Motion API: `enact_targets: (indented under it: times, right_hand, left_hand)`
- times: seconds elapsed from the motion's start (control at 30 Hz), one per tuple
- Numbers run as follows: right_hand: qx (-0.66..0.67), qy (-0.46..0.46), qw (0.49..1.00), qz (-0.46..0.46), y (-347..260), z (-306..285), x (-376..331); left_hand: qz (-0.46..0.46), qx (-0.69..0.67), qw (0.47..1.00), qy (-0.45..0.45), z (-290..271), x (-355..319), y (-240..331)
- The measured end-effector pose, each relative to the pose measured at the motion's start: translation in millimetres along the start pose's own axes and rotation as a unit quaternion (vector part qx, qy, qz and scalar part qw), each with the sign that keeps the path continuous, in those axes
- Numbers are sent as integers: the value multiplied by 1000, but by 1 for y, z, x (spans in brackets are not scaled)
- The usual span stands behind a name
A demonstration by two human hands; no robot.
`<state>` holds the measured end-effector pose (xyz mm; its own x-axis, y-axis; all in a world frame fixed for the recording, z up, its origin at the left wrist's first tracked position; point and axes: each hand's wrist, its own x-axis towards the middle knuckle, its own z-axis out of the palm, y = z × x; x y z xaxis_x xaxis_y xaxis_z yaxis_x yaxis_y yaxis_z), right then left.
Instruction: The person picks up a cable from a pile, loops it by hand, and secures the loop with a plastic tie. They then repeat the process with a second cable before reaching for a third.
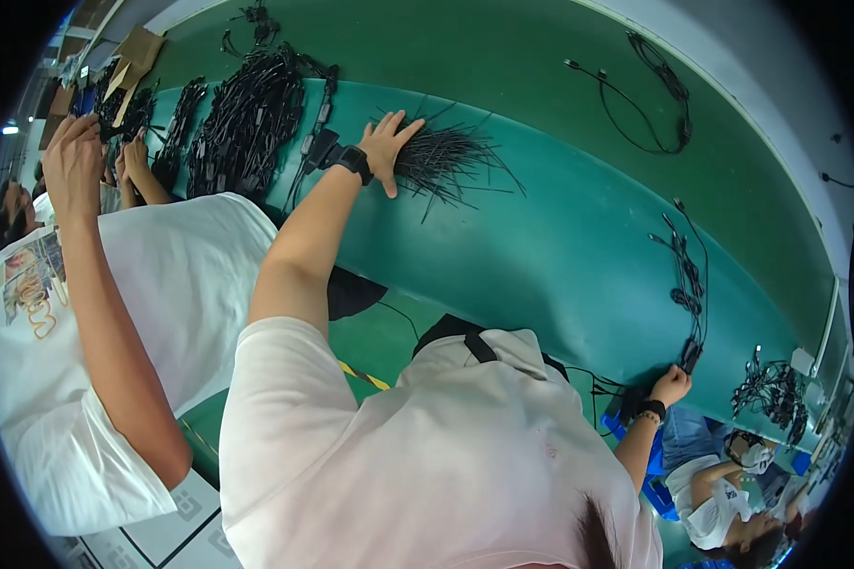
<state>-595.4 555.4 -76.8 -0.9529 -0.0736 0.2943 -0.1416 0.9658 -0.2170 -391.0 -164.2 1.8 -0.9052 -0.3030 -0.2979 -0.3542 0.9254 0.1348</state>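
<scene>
My left hand (386,150), with a dark band on its wrist, is open with fingers spread at the left edge of a pile of thin black strips (451,156) that look like ties. It seems to touch them. Far to the right, my right hand (672,386) is closed on a black cable (690,356) at the table's near edge. The cable's coiled length (688,284) lies on the green table (503,256), stretching away from that hand. What my right fingers pinch is partly hidden.
A large heap of black cables (247,123) lies left of my left hand. A co-worker in a white shirt (152,284) stands close on my left. Another cable (673,95) lies at the far side, and a cable bundle (771,391) rests at the right, near another person (721,503).
</scene>
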Motion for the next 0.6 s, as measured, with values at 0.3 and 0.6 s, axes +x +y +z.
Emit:
enact_targets:
  times: [0.3, 0.6]
  right_hand:
    - [-43, -13, 998, 52, -6, 7, 10]
    - [-12, -10, 1000, 2, 4, 5, 27]
  left_hand:
    - [99, -83, 980, 155, 43, 9, -4]
    - [156, -126, 952, 229, 55, 27, 132]
